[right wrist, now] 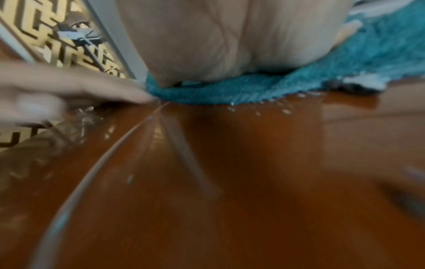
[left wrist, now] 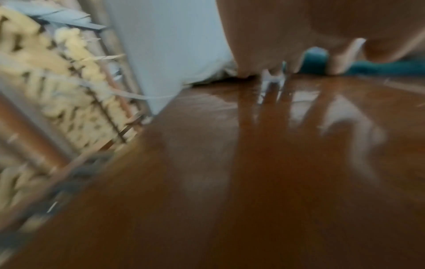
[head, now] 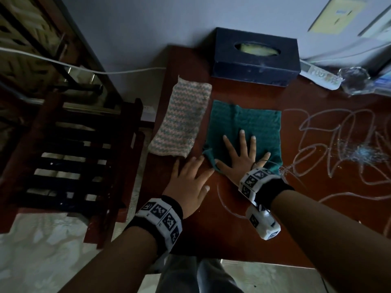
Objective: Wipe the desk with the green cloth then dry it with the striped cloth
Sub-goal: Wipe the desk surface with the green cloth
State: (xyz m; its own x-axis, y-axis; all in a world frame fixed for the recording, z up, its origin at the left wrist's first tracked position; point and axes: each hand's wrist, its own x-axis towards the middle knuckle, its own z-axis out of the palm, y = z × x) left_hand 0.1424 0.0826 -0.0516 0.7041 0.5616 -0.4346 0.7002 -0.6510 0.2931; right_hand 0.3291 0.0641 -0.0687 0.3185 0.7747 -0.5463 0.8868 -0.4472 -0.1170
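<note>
My right hand [head: 243,157] lay flat and spread on the green cloth [head: 254,123] at frame centre, my left hand [head: 190,178] open beside it on the desk [head: 211,229], and I judged firm, even pressure toward the wet streaks [head: 338,144] at right would wipe best.

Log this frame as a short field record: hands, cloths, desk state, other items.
right hand: flat on green cloth, fingers spread
left hand: open over desk, fingertips at cloth's near-left corner
striped cloth: flat, left of green cloth, untouched
desk state: wet streaks on the right, not yet wiped
tissue box: back edge, behind the cloths
stage: wiping starting
</note>
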